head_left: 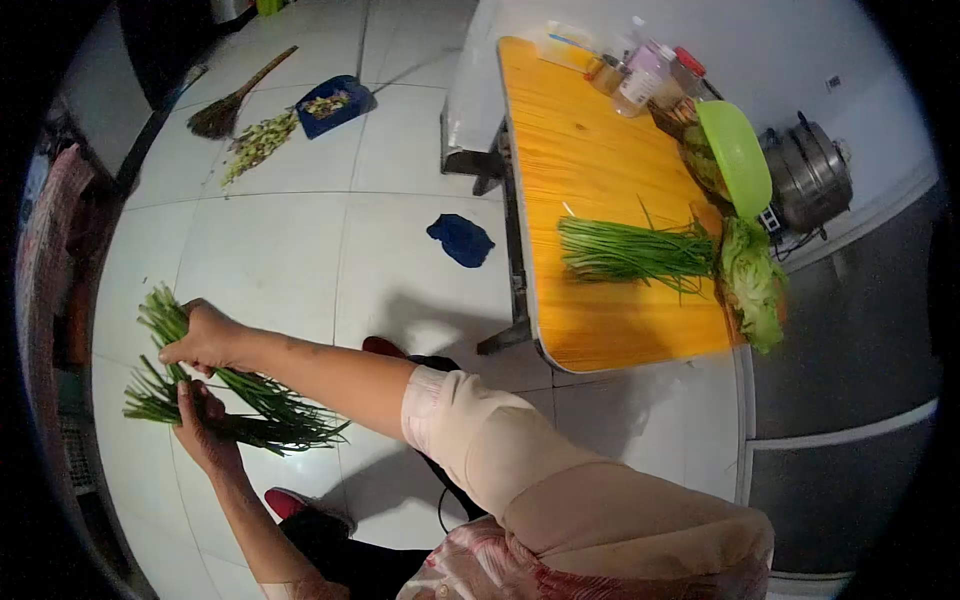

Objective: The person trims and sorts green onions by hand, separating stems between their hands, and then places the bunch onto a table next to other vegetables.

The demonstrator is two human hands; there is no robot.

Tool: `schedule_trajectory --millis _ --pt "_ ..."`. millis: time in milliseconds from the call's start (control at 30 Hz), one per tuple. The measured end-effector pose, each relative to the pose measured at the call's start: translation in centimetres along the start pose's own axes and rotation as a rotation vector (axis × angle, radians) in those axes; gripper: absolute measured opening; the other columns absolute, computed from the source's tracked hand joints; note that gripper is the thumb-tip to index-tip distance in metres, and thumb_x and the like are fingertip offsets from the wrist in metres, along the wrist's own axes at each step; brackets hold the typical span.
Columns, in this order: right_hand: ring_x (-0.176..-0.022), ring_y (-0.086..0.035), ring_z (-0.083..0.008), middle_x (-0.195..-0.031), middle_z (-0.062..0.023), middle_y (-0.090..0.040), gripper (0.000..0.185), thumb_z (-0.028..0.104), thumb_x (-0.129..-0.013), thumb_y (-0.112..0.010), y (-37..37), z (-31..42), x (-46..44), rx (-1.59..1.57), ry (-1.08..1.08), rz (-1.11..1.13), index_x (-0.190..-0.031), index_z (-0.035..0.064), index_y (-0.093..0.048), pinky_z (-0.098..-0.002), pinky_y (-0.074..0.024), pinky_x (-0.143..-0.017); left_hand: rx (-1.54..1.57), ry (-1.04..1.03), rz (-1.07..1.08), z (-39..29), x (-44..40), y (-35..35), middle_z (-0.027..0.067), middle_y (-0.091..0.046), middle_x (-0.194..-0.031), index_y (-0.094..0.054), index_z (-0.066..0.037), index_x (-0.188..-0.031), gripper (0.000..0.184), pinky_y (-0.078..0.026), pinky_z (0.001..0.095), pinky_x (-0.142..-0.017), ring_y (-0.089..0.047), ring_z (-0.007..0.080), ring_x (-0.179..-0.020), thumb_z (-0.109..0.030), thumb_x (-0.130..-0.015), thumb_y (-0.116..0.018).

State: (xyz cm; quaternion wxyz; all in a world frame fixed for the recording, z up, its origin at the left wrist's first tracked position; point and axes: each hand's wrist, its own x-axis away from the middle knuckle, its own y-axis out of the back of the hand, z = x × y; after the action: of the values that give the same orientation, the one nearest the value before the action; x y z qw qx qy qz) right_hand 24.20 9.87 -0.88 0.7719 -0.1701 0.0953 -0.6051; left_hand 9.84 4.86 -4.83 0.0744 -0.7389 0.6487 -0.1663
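Both my hands are over the tiled floor at the left. My right hand (210, 338) is closed around a bunch of green chives (163, 312), the pale cut stems sticking out past the fist. Just below it, my left hand (205, 420) grips a second bunch of chives (150, 398), its thumb up along the stems. The dark green leaves (285, 425) of the two bunches hang together to the right of the hands and overlap, so where one ends I cannot tell. Another bunch of chives (630, 250) lies on the yellow wooden table.
Leafy lettuce (752, 280) rests at the table's (600, 335) right edge, near a green basin (735, 155), bottles (645, 80) and a steel pot (808, 175). On the floor are a blue cloth (461, 240), a dustpan (335, 108), a broom (225, 112) and vegetable scraps (258, 145).
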Motion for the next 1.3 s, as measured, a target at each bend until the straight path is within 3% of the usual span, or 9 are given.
schedule_trajectory --millis 100,233,367,533,633,700,933,1067,1300 --pt "-0.04 -0.048 -0.014 -0.052 -0.0067 -0.052 0.021 0.006 -0.073 -0.073 -0.1 0.1 0.7 -0.071 0.016 -0.024 -0.066 -0.0005 -0.054 -0.0308 -0.0366 -0.033 0.039 0.019 -0.01 0.0 0.9 -0.7 0.0012 -0.053 -0.074 -0.055 -0.005 -0.088 0.02 -0.032 0.0196 -0.049 -0.041 0.0055 -0.056 -0.023 -0.093 -0.057" --pt "-0.04 -0.048 -0.0136 -0.053 -0.0065 -0.051 0.019 0.005 -0.074 -0.071 0.4 0.3 0.8 -0.105 0.003 0.015 -0.071 -0.0014 -0.053 -0.0293 -0.0373 -0.034 0.085 -0.004 0.099 0.4 0.3 0.1 0.0005 -0.052 -0.078 -0.052 -0.005 -0.093 0.024 -0.031 0.02 -0.05 -0.038 0.0056 -0.055 -0.028 -0.096 -0.05" --pt "-0.043 -0.049 -0.012 -0.055 -0.0047 -0.052 0.016 0.007 -0.074 -0.068 0.3 0.3 0.7 -0.066 0.005 0.03 -0.073 -0.0008 -0.055 -0.0276 -0.0379 -0.036 0.152 0.017 0.062 0.6 0.1 0.3 0.0005 -0.051 -0.077 -0.052 -0.006 -0.094 0.024 -0.032 0.0201 -0.05 -0.038 0.0055 -0.055 -0.03 -0.096 -0.051" --pt "-0.046 -0.05 -0.0096 -0.057 -0.0011 -0.053 0.021 0.021 -0.077 -0.071 0.1 -1.9 -0.9 0.044 -0.061 -0.03 -0.072 0.0047 -0.06 -0.0254 -0.0414 -0.038 0.09 0.013 -0.104 0.0 0.3 1.0 -0.0052 -0.044 -0.066 -0.055 -0.009 -0.083 0.015 -0.03 0.0191 -0.046 -0.037 0.0038 -0.052 -0.021 -0.087 -0.063" --pt "-0.045 -0.046 -0.0075 -0.058 0.001 -0.051 0.019 0.025 -0.082 -0.071 -1.0 -0.9 0.1 -0.071 -0.1 0.04 -0.079 0.0067 -0.066 -0.0234 -0.0415 -0.041 0.015 0.005 -0.115 -1.3 0.9 1.7 -0.0028 -0.05 -0.068 -0.059 -0.005 -0.09 0.022 -0.033 0.0192 -0.047 -0.043 0.0055 -0.053 -0.021 -0.081 -0.07" --pt "-0.05 -0.048 -0.0071 -0.064 0.0011 -0.052 0.022 0.026 -0.085 -0.068 -1.7 -1.5 -0.1 -0.074 -0.152 -0.066 -0.089 0.0046 -0.066 -0.0211 -0.0402 -0.043 0.05 -0.029 -0.133 -1.7 0.8 2.4 0.0009 -0.055 -0.07 -0.059 -0.002 -0.092 0.025 -0.037 0.0214 -0.049 -0.046 0.0076 -0.053 -0.02 -0.08 -0.071" --pt "-0.067 -0.054 -0.0117 -0.081 -0.0033 -0.058 0.034 0.029 -0.089 -0.062 -3.2 -1.0 0.8 -0.092 -0.171 0.024 -0.109 0.0019 -0.06 -0.0266 -0.0454 -0.06 0.207 -0.044 -0.121 -3.3 1.4 2.8 0.0041 -0.057 -0.072 -0.056 -0.003 -0.093 0.021 -0.038 0.0222 -0.051 -0.047 0.0093 -0.054 -0.016 -0.082 -0.068" --pt "-0.081 -0.057 -0.0116 -0.092 -0.0036 -0.062 0.035 0.031 -0.09 -0.061 -5.4 -2.4 0.7 -0.059 -0.193 0.07 -0.11 0.0034 -0.061 -0.0281 -0.0468 -0.066 0.208 -0.04 -0.148 -3.5 1.6 3.7 0.0028 -0.059 -0.073 -0.058 -0.005 -0.088 0.017 -0.04 0.0221 -0.051 -0.048 0.0086 -0.055 -0.018 -0.083 -0.068" --pt "-0.083 -0.055 -0.0104 -0.092 -0.0027 -0.062 0.032 0.029 -0.091 -0.06 -7.4 -3.0 1.1 -0.116 -0.213 0.19 -0.109 0.0021 -0.061 -0.0285 -0.0481 -0.067 0.188 -0.039 -0.189 -4.2 2.3 3.8 0.0008 -0.061 -0.074 -0.062 -0.004 -0.089 0.016 -0.041 0.0212 -0.053 -0.051 0.0069 -0.058 -0.019 -0.085 -0.067"
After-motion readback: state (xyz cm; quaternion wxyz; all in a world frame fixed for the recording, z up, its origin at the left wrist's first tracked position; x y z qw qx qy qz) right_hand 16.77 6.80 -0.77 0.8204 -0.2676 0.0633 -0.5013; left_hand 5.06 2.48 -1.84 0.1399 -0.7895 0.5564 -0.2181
